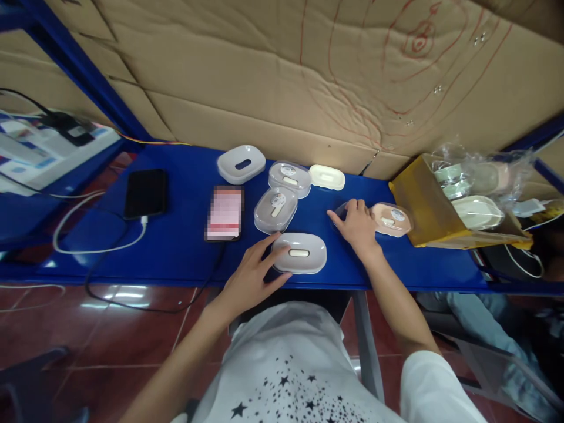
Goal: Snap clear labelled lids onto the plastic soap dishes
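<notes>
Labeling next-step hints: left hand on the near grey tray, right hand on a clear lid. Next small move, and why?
Probably lift the clear lid with the right hand and carry it to the grey tray. That tray sits uncovered, steadied by the left hand, and the lid lies flat beside it.

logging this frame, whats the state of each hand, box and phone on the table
left hand: open, touching the near grey box
right hand: flat on a clear lid
near grey box: closed, lying flat
clear-lidded box: closed, tilted
black phone: screen dark, cable plugged in
second phone: screen lit
cardboard box: tipped on its side, open
</notes>
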